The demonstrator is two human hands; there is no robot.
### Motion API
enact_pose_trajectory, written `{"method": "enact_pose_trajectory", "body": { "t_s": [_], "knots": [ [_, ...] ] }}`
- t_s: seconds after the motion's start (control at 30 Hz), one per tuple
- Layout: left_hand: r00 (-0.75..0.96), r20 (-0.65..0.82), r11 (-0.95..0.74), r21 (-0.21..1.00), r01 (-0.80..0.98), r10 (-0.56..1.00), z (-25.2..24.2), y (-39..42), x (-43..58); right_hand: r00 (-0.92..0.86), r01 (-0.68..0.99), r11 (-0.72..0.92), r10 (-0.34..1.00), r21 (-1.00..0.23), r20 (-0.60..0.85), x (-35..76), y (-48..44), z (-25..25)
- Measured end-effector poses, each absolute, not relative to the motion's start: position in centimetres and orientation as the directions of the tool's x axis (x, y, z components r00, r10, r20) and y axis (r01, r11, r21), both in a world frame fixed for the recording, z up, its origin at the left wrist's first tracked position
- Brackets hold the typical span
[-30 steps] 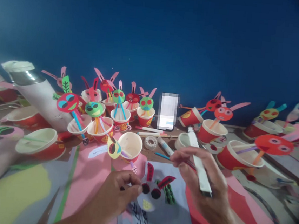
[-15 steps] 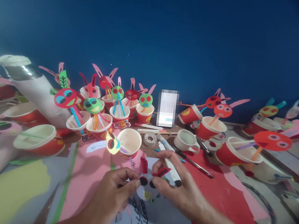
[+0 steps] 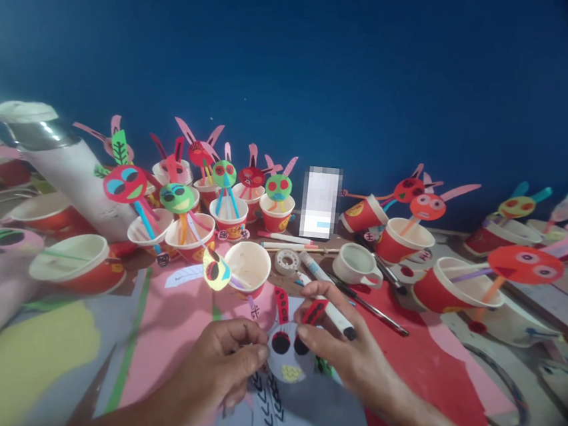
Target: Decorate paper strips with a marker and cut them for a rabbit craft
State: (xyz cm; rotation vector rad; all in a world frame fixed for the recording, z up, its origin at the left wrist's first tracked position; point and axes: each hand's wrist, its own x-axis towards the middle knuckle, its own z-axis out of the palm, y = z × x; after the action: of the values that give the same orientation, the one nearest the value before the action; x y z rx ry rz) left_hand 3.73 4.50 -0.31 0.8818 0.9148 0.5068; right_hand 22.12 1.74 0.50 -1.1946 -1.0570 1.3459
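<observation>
A small round paper face [image 3: 283,353] with black eyes, a yellow patch and red ears sits between my hands, above a grey paper sheet [image 3: 304,416] drawn with black marks. My left hand [image 3: 216,367] pinches the face's left edge. My right hand [image 3: 346,349] presses its fingertips against the face's right side. That hand also holds a white marker [image 3: 334,318], whose black tip sticks out past my fingers. Part of the face's edge is hidden by my fingers.
Several red paper cups [image 3: 277,212] with paper faces on straws stand in a row along a blue wall [image 3: 298,60]. A white mug [image 3: 357,263], tape roll [image 3: 286,262], paintbrush [image 3: 370,308] and pixelated phone [image 3: 320,203] lie beyond my hands.
My right hand has come down from higher up and now holds the marker crosswise against the face. The paper face has shifted slightly and shows more fully between my hands.
</observation>
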Motion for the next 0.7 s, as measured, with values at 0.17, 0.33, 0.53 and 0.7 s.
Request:
{"method": "enact_pose_trajectory", "body": {
  "t_s": [0.17,0.33,0.53,0.7],
  "knots": [
    [0.552,-0.469,0.576,0.817,-0.025,0.69,0.1,4.5,3.6,0.001,-0.151,-0.095,0.995,-0.984,-0.096,22.2,1.7,0.6],
    [0.563,-0.451,0.551,0.834,-0.011,0.693,-0.1,4.4,3.6,-0.029,-0.08,-0.083,0.996,-0.993,-0.08,22.1,1.3,0.4],
    [0.487,-0.457,0.523,0.852,0.0,0.744,-1.1,4.2,3.6,0.079,-0.115,0.087,0.994,-0.99,0.078,22.7,1.9,-0.7],
    [0.452,-0.418,0.487,0.872,-0.043,0.788,-1.5,4.3,3.3,0.218,-0.199,0.167,0.968,-0.966,0.122,23.1,2.6,-1.2]
  ]
}}
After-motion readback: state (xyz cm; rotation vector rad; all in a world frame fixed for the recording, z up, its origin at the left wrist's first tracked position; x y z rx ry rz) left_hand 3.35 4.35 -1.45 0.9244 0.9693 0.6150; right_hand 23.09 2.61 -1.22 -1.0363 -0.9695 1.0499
